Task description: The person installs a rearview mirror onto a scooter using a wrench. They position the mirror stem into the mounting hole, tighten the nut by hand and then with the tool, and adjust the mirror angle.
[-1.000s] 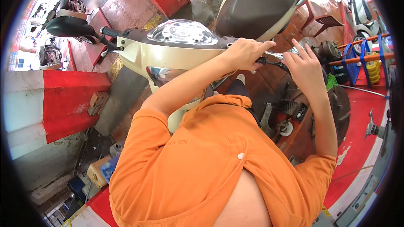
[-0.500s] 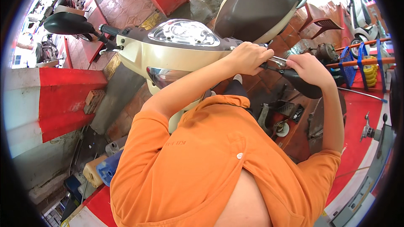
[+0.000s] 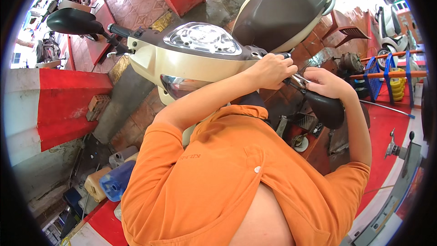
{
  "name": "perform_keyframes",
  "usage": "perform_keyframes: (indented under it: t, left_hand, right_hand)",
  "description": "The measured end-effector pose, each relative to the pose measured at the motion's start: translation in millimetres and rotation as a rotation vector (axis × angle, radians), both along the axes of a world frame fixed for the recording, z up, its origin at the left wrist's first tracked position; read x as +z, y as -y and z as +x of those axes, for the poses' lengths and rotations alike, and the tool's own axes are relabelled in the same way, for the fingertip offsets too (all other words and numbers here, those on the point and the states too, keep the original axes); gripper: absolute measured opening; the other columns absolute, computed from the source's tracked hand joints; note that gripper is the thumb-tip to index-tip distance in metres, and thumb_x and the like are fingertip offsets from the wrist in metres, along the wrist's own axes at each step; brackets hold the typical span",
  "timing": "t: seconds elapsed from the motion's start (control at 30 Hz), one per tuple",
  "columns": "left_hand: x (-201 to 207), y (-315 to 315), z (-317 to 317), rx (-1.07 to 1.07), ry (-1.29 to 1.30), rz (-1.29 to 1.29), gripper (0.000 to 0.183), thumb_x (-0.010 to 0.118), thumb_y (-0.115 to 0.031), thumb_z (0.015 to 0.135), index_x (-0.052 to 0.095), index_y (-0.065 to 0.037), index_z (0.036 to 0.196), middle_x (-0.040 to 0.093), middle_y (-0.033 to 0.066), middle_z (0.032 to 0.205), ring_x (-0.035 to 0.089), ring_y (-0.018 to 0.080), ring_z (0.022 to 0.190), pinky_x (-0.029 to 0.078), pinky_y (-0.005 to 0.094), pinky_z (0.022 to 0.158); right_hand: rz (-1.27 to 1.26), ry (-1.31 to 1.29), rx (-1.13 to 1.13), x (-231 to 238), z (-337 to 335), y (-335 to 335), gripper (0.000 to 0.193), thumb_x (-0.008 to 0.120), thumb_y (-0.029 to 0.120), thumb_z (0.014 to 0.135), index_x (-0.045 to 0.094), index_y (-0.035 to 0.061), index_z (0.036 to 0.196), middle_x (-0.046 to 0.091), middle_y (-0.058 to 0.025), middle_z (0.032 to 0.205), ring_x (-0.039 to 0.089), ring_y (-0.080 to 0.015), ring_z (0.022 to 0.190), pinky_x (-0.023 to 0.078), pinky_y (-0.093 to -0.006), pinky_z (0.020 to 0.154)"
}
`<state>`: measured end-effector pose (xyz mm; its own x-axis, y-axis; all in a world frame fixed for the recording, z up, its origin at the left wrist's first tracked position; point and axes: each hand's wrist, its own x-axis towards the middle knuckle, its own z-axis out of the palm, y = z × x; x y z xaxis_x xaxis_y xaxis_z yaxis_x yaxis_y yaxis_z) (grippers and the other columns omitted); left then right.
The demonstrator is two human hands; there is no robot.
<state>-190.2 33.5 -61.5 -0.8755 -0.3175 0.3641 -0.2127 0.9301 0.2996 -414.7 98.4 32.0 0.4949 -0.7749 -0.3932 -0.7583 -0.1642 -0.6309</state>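
Observation:
A cream and brown scooter faces me, and both my hands are at its handlebar end on the right. My left hand is closed over the area by the grip and mirror stem; what lies inside its fingers is hidden. My right hand pinches a shiny metal wrench, whose jaw end is hidden near my left hand. Just below my right hand hangs a black rear-view mirror, tilted toward me. On the left side, the other black mirror stands upright on its stem.
Behind the headlight is the brown scooter seat. A red plastic chair and a blue and orange rack stand to the right. Blue and yellowish jugs sit at lower left. Loose parts lie on the floor below the mirror.
The right-side mirror has swung down and toward me. My right hand has moved slightly down with the wrench, and my left hand has shifted a little lower.

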Motion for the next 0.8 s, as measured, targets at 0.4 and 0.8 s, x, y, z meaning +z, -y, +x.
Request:
perform_keyframes:
  t: [0.4, 0.8]
  left_hand:
    - [5.4, -13.7, 2.6, 0.060, 0.021, -0.179, 0.036, 0.079, -0.025, 0.063, 0.057, -0.013, 0.087, 0.047, -0.0004, 0.078, 0.057, 0.0206, 0.083, 0.004, 0.0753, 0.115]
    - [-12.7, -4.9, 1.4, 0.032, -0.031, -0.101, 0.046, 0.084, -0.025, 0.060, 0.057, -0.008, 0.092, 0.059, 0.0034, 0.093, 0.057, 0.0231, 0.090, 0.051, 0.0336, 0.076]
  right_hand:
    - [0.282, -0.002, -0.092, -6.3, 11.2, -2.4, 0.022, 0.054, 0.017, 0.089, 0.058, -0.0049, 0.087, 0.054, -0.0108, 0.069, 0.050, -0.0160, 0.068, 0.044, -0.0334, 0.067]
    - [0.125, 0.208, -0.300, -26.8, 4.6, -16.4, 0.034, 0.052, 0.027, 0.101, 0.059, -0.0037, 0.088, 0.055, -0.0049, 0.072, 0.051, -0.0137, 0.070, 0.042, -0.0305, 0.066]
